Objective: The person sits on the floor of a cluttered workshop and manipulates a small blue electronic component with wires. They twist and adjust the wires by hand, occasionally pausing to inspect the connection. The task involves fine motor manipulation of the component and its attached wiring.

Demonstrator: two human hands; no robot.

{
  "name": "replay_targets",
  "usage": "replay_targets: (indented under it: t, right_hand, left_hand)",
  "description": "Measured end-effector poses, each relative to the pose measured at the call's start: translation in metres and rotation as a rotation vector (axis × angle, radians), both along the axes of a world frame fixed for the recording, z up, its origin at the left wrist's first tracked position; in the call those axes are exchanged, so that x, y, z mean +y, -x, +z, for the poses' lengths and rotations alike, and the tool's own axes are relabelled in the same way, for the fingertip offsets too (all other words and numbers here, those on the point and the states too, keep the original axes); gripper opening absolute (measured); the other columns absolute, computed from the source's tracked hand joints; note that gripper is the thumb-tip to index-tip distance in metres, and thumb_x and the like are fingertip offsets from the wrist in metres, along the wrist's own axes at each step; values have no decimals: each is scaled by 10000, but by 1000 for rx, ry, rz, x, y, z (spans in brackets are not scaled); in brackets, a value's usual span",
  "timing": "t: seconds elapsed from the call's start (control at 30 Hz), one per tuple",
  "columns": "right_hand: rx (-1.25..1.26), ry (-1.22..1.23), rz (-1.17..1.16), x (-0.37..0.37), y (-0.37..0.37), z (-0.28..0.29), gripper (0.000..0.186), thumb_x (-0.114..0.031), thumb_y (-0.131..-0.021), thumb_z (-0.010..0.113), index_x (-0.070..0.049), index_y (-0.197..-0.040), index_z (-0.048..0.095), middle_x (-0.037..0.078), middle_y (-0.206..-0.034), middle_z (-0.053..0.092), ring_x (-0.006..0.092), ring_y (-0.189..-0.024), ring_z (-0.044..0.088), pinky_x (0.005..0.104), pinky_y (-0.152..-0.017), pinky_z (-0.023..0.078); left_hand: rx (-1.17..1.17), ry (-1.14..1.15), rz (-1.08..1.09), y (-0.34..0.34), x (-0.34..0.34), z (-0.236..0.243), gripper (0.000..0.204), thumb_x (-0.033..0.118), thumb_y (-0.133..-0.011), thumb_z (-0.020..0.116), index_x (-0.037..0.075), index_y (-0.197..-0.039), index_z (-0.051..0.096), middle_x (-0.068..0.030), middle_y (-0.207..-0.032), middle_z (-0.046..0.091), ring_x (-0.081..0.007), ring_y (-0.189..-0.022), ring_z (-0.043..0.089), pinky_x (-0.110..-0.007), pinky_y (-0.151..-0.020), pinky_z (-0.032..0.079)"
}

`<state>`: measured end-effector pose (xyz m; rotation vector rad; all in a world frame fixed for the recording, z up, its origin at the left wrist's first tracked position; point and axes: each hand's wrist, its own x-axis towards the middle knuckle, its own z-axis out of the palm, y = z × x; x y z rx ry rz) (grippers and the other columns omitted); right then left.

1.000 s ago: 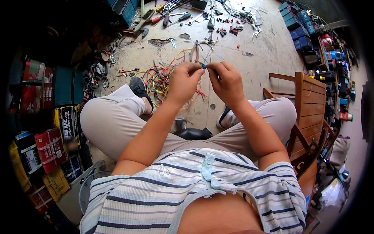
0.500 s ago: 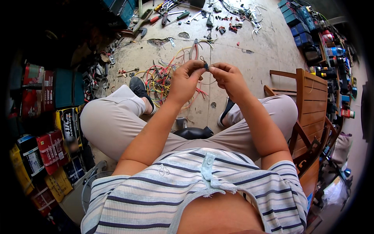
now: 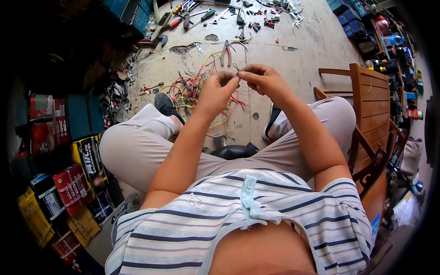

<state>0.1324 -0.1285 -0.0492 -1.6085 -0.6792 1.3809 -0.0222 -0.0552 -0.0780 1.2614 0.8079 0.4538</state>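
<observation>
The left hand (image 3: 217, 93) and right hand (image 3: 266, 81), fingertips close together, pinch a thin wire loop (image 3: 236, 67) whose near end is too small to make out. Lying between them, it points far and slightly left, toward the pliers (image 3: 227, 46).

1. Looped wire (image 3: 235, 67): dull; material too small to tell.
2. Wire pile (image 3: 185, 89): smooth, plastic-looking coating.
3. Pliers (image 3: 226, 49): metal head, plastic-looking grips.
4. Floor (image 3: 270, 54): matt, concrete-like, roughly pitted.
5. Chair (image 3: 372, 103): smooth wood, slight sheen.
6. Shirt (image 3: 178, 224): ribbed, matt cloth, frayed at the neckline.
7. Trousers (image 3: 130, 144): smooth, matt cloth.
8. White bag (image 3: 406, 210): crinkled, plastic-looking film.
</observation>
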Motion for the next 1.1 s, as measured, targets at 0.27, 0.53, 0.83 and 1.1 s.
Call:
replay_targets:
  t: [0.27,0.53,0.83,1.1]
  right_hand:
    - [275,-26,-143,-3,1,-3,167,-203,-857,643,-60,-937,607,-42,-636,495,9,-510,390,149,-424,258]
    - [216,-159,-198,-2,7,-10,193,-167,-833,673,-10,-935,626,0,-722,580,55,-613,494,187,-547,375]
    - [190,-148,-146,-3,6,-8,232,-188,-847,657,3,-975,631,19,-779,613,68,-672,537,199,-608,415]
    - [207,-119,-106,-4,3,-14,319,-300,-907,548,-23,-1036,640,12,-802,608,85,-733,552,237,-719,441]
  left_hand:
    - [-47,215,41,-1,-1,13,188,129,-827,639,-18,-944,646,37,-697,558,-22,-550,415,-184,-487,301]
    - [-293,630,148,0,-2,1,118,96,-827,639,0,-887,608,71,-606,442,-9,-472,329,-183,-423,224]
    - [-206,569,153,-2,-3,9,135,111,-819,668,6,-887,616,64,-609,456,-19,-457,334,-189,-411,233]
    - [-192,539,154,0,-1,2,127,114,-815,666,16,-885,625,67,-609,456,-22,-445,328,-192,-409,238]
